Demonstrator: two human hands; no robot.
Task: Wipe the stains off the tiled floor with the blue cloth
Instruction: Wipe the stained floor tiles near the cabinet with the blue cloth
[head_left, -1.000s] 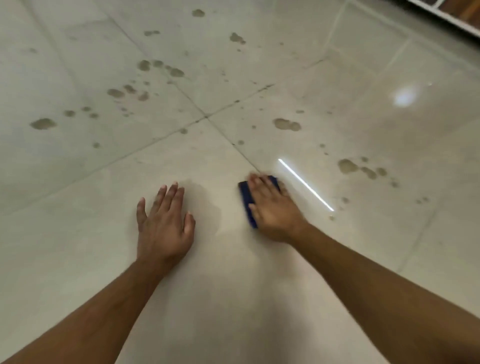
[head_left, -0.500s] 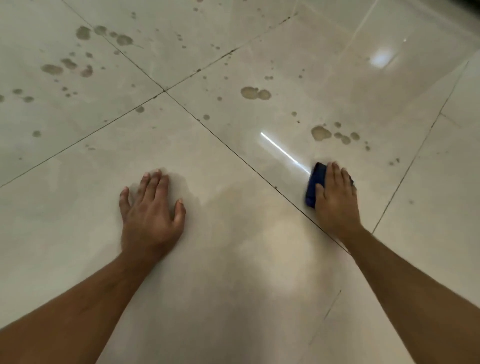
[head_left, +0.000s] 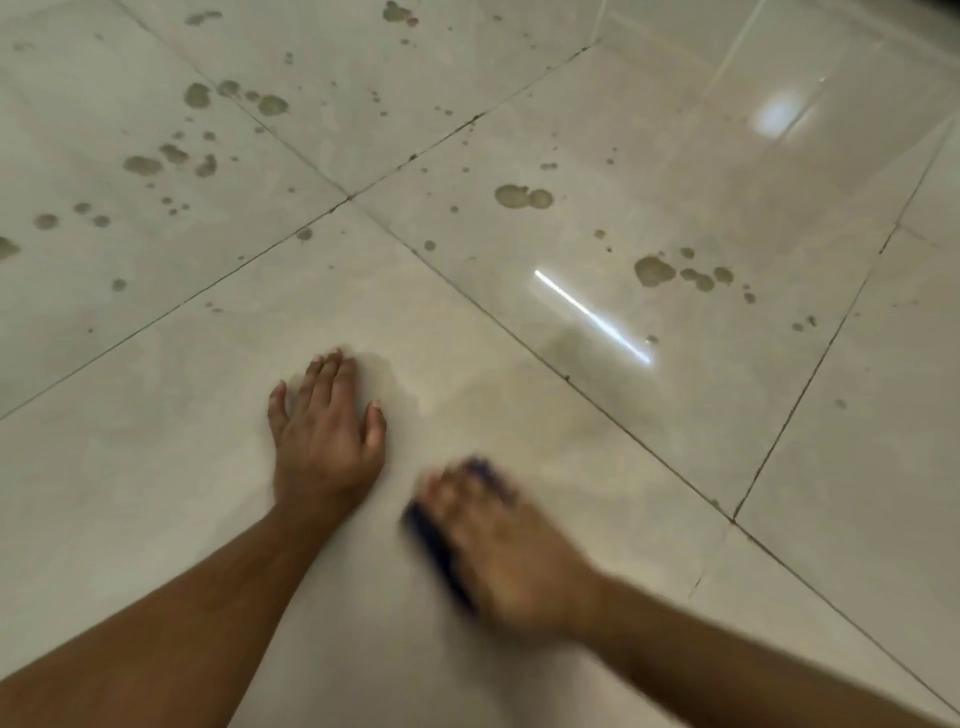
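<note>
My right hand (head_left: 506, 551) presses the folded blue cloth (head_left: 434, 545) flat on the pale tiled floor (head_left: 156, 467); both are blurred by motion, and only the cloth's left edge and far tip show past my fingers. My left hand (head_left: 324, 431) lies flat on the same tile, fingers apart, just left of and beyond the cloth. Brown-grey stains lie farther out: a pair of blotches (head_left: 522, 197), a cluster (head_left: 680, 273) on the right tile, and several spots (head_left: 166, 158) on the far left tile.
Dark grout lines (head_left: 571, 382) cross the floor diagonally. A bright strip of light (head_left: 592, 317) and a round glare (head_left: 774, 117) reflect on the glossy tiles to the right.
My right hand has swept the cloth from the right tile, near the stain cluster, back left and toward me onto the near tile. My left hand stays planted.
</note>
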